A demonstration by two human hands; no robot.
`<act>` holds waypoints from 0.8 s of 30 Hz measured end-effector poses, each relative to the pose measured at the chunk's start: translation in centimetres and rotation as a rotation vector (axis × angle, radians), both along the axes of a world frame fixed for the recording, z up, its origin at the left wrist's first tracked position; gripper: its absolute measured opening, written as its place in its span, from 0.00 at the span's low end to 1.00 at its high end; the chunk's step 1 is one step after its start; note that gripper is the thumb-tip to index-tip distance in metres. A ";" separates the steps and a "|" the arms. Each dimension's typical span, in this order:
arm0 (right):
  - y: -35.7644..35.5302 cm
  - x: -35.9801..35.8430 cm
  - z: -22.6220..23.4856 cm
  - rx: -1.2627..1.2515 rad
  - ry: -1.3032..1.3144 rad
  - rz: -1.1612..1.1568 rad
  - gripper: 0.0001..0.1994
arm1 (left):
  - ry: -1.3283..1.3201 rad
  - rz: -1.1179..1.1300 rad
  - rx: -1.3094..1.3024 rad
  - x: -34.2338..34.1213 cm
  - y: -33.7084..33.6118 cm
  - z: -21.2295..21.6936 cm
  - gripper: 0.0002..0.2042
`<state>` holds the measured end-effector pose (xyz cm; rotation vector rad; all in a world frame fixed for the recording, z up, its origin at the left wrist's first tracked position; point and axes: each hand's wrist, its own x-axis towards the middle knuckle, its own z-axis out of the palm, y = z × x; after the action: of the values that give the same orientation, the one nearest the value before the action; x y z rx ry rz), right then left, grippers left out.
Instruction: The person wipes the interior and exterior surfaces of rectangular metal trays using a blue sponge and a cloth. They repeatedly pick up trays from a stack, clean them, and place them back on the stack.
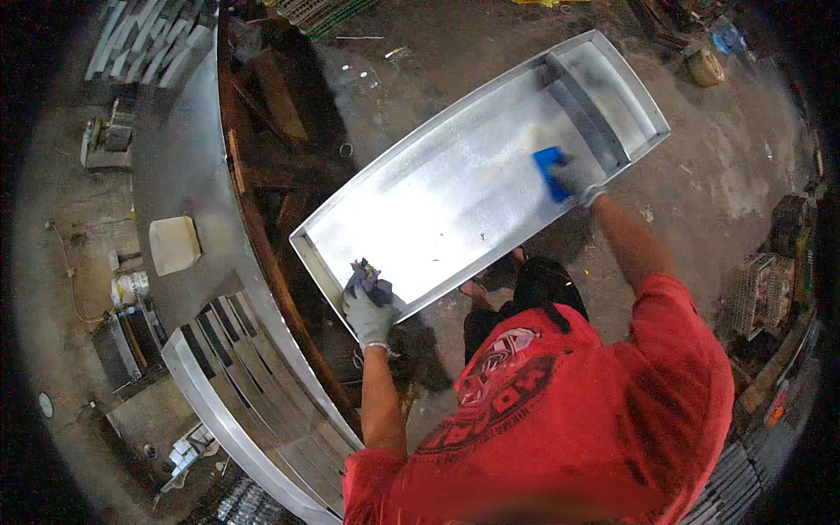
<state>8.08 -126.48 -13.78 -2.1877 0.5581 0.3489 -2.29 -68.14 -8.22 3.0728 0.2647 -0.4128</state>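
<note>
A long, shallow metal tray (420, 206) with raised rims lies slantwise in front of me, with a cross strip near its far right end. My left hand (368, 317), in a light grey glove, is closed on a crumpled dark grey rag (372, 284) at the tray's near left corner. Over the right part of the tray, my right hand (577, 179) is gloved and smeared by motion. It grips a flat blue pad (550, 172), whose exact kind I cannot make out, against the tray's inner face. A few small dark specks dot the tray's bottom.
Left of the tray runs a metal-topped table (188, 131) with a rusty edge, bearing a pale plastic jug (174, 246) and slatted metal pieces (236, 341). Metal strips (144, 39) are stacked at the far left. Wire crates (761, 293) stand on the floor at right.
</note>
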 end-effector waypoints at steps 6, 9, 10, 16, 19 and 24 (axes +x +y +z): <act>31.5 -4.4 1.5 0.105 -0.146 0.488 0.18 | -0.271 0.430 -0.999 2.5 2.2 -0.9 0.22; 44.3 -5.0 4.4 0.122 0.010 0.622 0.23 | -0.515 0.599 -1.296 3.1 4.4 3.5 0.19; 47.4 -4.6 4.8 0.000 -0.025 0.685 0.24 | -0.537 0.675 -1.463 2.7 5.7 5.1 0.18; 26.9 3.8 0.4 0.211 -0.164 0.463 0.17 | -0.434 0.737 -2.029 -8.2 16.3 12.6 0.27; 11.6 7.7 -1.9 0.428 -0.260 -0.142 0.09 | -0.548 0.708 -2.246 -13.7 20.7 11.8 0.25; 24.7 7.7 -2.7 -0.278 -0.260 0.125 0.13 | -0.776 1.027 -1.978 -16.3 19.1 4.0 0.27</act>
<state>15.78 -101.77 -16.48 -2.4941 0.3421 0.0501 -18.61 -49.02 -4.25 0.7813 0.6788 0.3997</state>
